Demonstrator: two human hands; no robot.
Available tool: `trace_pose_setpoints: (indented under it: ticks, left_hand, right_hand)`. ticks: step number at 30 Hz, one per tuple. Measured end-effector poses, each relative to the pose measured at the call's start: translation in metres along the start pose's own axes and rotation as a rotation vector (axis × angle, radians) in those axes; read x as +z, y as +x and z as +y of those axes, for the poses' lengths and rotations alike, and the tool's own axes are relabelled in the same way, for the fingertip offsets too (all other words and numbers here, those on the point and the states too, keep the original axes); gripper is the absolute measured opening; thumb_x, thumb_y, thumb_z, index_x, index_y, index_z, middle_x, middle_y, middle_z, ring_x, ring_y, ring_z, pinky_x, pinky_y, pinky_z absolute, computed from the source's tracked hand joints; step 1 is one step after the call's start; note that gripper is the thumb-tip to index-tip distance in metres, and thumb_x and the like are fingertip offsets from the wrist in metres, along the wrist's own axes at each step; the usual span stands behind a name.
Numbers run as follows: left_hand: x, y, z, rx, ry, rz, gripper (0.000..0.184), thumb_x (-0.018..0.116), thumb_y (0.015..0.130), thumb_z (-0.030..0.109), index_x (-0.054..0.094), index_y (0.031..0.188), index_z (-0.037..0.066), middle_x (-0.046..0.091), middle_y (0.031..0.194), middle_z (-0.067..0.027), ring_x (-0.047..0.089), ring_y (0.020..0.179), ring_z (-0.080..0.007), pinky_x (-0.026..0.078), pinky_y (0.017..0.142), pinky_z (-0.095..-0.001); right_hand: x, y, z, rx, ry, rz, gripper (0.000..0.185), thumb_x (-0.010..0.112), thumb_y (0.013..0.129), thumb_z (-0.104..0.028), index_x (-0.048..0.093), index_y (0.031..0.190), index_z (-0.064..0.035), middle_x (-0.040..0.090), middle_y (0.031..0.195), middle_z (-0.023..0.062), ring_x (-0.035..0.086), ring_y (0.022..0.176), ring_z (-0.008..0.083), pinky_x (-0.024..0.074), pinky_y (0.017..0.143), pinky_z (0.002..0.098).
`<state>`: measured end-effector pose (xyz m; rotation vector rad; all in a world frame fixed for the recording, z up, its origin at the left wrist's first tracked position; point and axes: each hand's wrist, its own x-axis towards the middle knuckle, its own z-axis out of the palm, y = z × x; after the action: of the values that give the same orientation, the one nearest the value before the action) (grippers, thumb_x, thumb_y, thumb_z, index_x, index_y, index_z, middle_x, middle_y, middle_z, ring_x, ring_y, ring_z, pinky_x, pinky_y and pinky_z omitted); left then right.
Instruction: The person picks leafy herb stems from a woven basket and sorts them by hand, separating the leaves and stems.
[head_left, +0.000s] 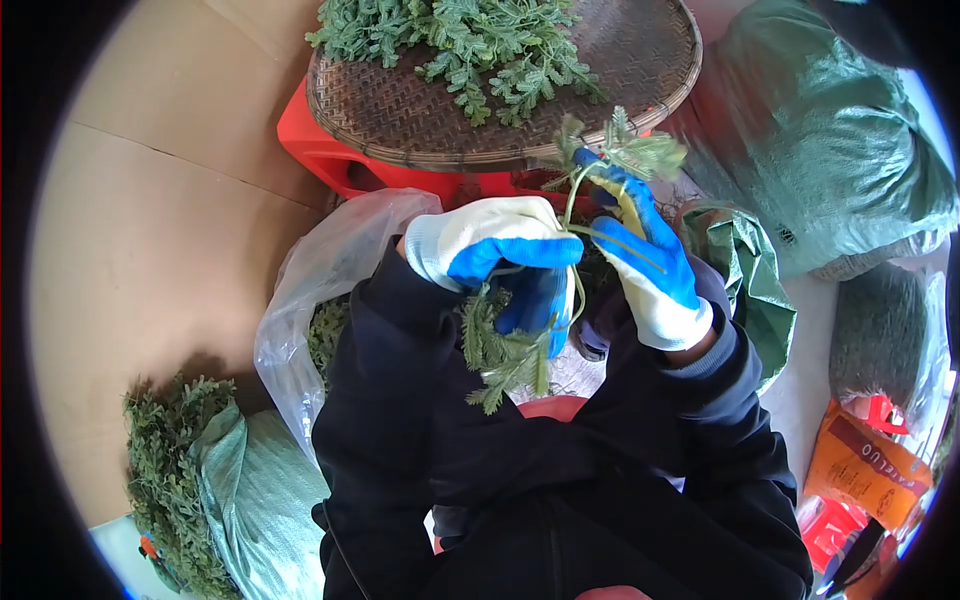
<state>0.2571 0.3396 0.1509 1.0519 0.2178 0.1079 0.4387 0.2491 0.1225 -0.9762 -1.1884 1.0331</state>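
My left hand [510, 255], in a white knit glove with blue coating, is closed on the thin green stems of a leafy artificial-looking sprig [515, 365]. Feathery leaves hang below that hand, and one stem loops down beside its fingers. On the right, my right hand [650, 255], gloved alike, has its fingers bent around the upper stem, close to another leafy tip [645, 152]. A thin stem end crosses its thumb. Exactly where the right fingertips grip is partly hidden by the leaves.
A round woven bamboo tray [400, 115] bearing green sprigs rests on a red stool [310, 140]. A clear plastic bag [290, 330] and a green woven sack [260, 490] with foliage lie left. Large green sacks [820, 150] and an orange bag [865, 465] stand right.
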Motion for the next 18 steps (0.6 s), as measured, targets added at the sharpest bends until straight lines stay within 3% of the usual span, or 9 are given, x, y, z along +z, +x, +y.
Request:
trace_pose_setpoints:
  ticks: [3,7,8,11,12,15,16,18]
  left_hand:
    - [0.002,0.000,0.007,-0.087,0.029,-0.057,0.037,0.054,0.096,0.028,0.060,0.082,-0.005,0.067,0.073,-0.0171,0.064,0.056,-0.0203,0.050,0.051,-0.0283]
    - [0.002,-0.006,0.007,-0.009,0.102,0.139,0.042,0.053,0.095,0.031,0.065,0.075,-0.005,0.066,0.068,-0.0147,0.062,0.053,-0.0184,0.049,0.050,-0.0271]
    - [0.006,-0.007,0.011,-0.003,0.139,0.207,0.044,0.053,0.094,0.031,0.066,0.071,-0.004,0.066,0.066,-0.0138,0.062,0.053,-0.0178,0.049,0.050,-0.0265]
    - [0.006,-0.004,0.016,0.004,0.261,0.381,0.043,0.053,0.094,0.031,0.065,0.069,-0.003,0.067,0.067,-0.0126,0.061,0.054,-0.0159,0.048,0.052,-0.0265]
    - [0.010,0.000,0.012,0.148,0.329,0.474,0.045,0.053,0.094,0.033,0.064,0.068,-0.002,0.066,0.065,-0.0107,0.060,0.056,-0.0139,0.048,0.054,-0.0268]
    - [0.007,0.012,0.013,0.136,0.286,0.690,0.046,0.052,0.095,0.034,0.064,0.069,-0.001,0.062,0.061,-0.0071,0.058,0.055,-0.0119,0.044,0.052,-0.0241]
    - [0.005,0.014,0.012,0.136,0.274,0.679,0.045,0.052,0.095,0.034,0.064,0.071,-0.001,0.062,0.061,-0.0065,0.057,0.055,-0.0110,0.043,0.051,-0.0240]
    - [-0.002,0.017,0.007,0.139,0.251,0.658,0.044,0.052,0.095,0.034,0.064,0.074,-0.002,0.061,0.061,-0.0053,0.055,0.054,-0.0093,0.041,0.051,-0.0238]
  right_hand:
    - [-0.006,-0.001,0.003,0.032,0.045,-0.115,0.027,0.062,0.085,0.002,0.060,0.112,0.0034,0.054,0.122,0.0134,0.054,0.108,0.0210,0.0386,0.098,0.0301]
    - [-0.005,0.003,-0.003,0.344,0.481,-0.170,0.026,0.057,0.092,-0.009,0.056,0.117,0.0001,0.056,0.110,0.0063,0.054,0.100,0.0123,0.0403,0.091,0.0258]
    - [-0.008,-0.001,-0.005,0.345,0.425,-0.183,0.027,0.053,0.095,-0.017,0.055,0.117,-0.0015,0.056,0.108,0.0037,0.053,0.098,0.0108,0.0401,0.088,0.0247]
    - [-0.006,0.000,0.003,0.283,0.515,-0.219,0.028,0.051,0.096,-0.017,0.055,0.119,-0.0010,0.057,0.108,0.0037,0.052,0.098,0.0102,0.0399,0.088,0.0254]
    - [-0.002,0.000,-0.002,0.262,0.470,-0.157,0.029,0.050,0.097,-0.018,0.054,0.120,-0.0005,0.057,0.109,0.0035,0.052,0.099,0.0103,0.0398,0.088,0.0262]
    - [-0.005,0.000,0.009,0.381,0.561,-0.160,0.029,0.050,0.096,-0.018,0.054,0.120,0.0003,0.056,0.112,0.0040,0.052,0.103,0.0112,0.0393,0.091,0.0265]
    - [-0.006,-0.001,0.011,0.410,0.460,-0.143,0.030,0.052,0.096,-0.017,0.052,0.121,0.0001,0.057,0.112,0.0045,0.052,0.105,0.0114,0.0388,0.095,0.0269]
    - [-0.001,0.001,0.009,0.411,0.543,-0.126,0.032,0.053,0.096,-0.017,0.051,0.123,-0.0009,0.057,0.113,0.0050,0.052,0.106,0.0112,0.0386,0.095,0.0268]
